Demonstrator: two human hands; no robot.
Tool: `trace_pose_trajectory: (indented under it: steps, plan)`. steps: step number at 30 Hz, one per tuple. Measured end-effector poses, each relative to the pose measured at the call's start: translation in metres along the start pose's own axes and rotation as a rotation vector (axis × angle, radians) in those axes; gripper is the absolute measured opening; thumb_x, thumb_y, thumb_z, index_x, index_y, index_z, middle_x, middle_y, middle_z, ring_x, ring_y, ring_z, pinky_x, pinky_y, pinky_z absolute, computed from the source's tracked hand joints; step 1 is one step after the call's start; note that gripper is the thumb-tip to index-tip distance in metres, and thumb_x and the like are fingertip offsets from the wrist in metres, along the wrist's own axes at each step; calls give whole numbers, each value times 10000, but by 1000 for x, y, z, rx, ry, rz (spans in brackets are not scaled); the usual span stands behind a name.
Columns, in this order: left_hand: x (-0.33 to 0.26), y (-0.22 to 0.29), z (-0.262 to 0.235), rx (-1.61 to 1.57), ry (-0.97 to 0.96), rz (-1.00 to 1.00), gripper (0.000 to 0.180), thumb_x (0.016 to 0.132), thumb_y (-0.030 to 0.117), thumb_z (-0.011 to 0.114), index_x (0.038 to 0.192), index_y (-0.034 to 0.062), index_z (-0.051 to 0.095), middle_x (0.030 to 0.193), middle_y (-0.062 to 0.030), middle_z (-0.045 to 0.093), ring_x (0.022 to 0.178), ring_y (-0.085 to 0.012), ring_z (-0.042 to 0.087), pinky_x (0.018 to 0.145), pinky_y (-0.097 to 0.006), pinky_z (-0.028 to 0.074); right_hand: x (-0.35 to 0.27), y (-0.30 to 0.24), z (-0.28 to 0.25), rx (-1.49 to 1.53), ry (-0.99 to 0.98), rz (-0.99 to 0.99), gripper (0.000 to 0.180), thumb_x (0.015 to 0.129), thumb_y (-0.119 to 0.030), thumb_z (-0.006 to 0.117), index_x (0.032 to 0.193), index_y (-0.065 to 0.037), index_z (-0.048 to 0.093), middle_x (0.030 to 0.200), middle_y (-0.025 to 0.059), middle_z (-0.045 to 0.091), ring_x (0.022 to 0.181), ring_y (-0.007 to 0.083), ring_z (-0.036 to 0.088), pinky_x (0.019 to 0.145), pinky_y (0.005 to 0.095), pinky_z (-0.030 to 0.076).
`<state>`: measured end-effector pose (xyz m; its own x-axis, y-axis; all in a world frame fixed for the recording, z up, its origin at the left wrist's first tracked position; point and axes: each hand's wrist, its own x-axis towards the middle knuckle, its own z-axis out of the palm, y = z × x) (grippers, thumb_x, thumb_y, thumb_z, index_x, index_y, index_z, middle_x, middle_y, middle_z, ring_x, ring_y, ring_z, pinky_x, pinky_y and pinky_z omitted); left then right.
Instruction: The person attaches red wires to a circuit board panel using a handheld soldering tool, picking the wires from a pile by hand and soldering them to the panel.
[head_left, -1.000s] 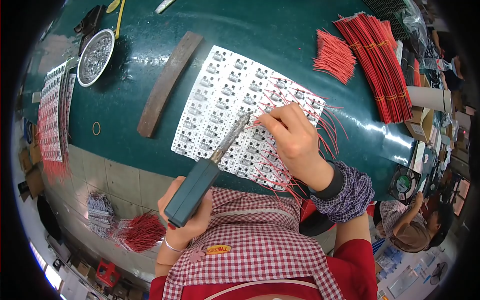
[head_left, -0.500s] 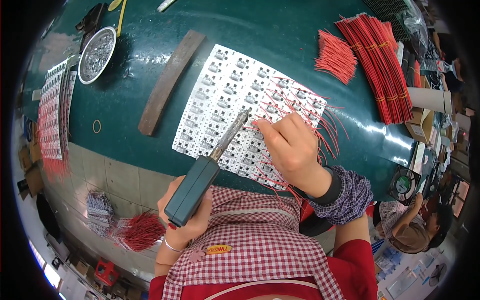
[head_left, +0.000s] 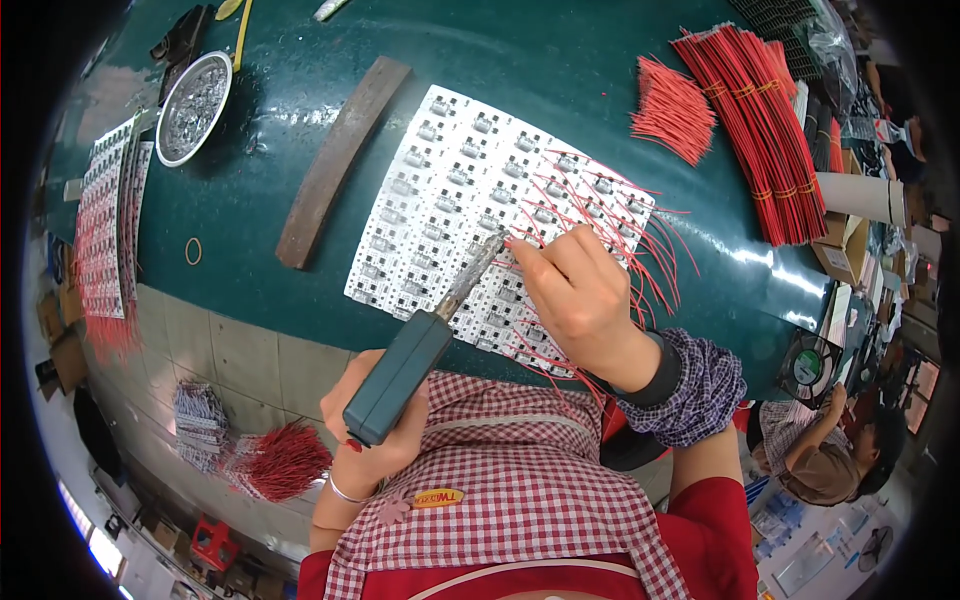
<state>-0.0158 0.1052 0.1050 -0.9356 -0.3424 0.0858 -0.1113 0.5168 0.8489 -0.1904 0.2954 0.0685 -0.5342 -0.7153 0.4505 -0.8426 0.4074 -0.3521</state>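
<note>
My left hand (head_left: 370, 425) is wrapped round the dark green handle of a soldering iron (head_left: 398, 378). The iron's thick, silvery tip points up and right, over the white panel of circuit boards (head_left: 418, 205), close to my right fingertips. My right hand (head_left: 580, 300) hangs over the panel, thumb and index finger pinched on a thin red wire (head_left: 511, 241) whose end is beside the iron's tip. Whether tip and wire touch is hard to tell. Many red wires (head_left: 655, 255) spread from the panel's right part, some passing under my right hand.
Left of the panel lies a dark wooden bar (head_left: 340, 165); beyond it are a metal bowl (head_left: 193, 110) of silvery bits and stacked wired panels (head_left: 108, 220). Red wire bundles (head_left: 755, 140) lie at the far right, beside a loose pile (head_left: 672, 110). Another person (head_left: 825, 450) sits at right.
The soldering iron and my left hand have shifted slightly right, its tip moving down and right to the wire's end. My right hand has barely moved.
</note>
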Motion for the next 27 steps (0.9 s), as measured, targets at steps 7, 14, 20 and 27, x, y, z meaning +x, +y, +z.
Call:
trace_pose_trajectory:
  steps: [7,14,20,27]
  plan:
    - [2,0,1,-32,15,-43,154,724,-77,741,870,-70,693,869,-145,672,647,-221,673,579,-287,515,1,1,-1,28,5,1,326,710,-11,691,1028,59,695,792,80,518,733,232,557,555,335,450]
    - [-4,-4,0,18,3,-3,173,736,-55,745,903,-59,701,869,-147,670,644,-239,669,577,-308,519,1,0,-2,24,-17,10,330,710,-18,685,1032,57,693,800,81,521,745,234,556,564,337,456]
    - [-16,-9,-6,8,51,-7,252,756,-33,752,1005,-57,730,955,-186,711,719,-278,712,639,-319,557,0,-1,-2,18,-25,14,334,707,-21,674,1033,53,692,809,82,522,758,235,552,567,338,457]
    - [-21,-10,-5,-10,54,-34,283,774,-25,765,1052,-62,730,1028,-203,727,787,-281,741,690,-319,578,2,-3,-3,7,12,30,305,714,-32,689,1010,41,697,785,72,518,735,227,552,560,339,447]
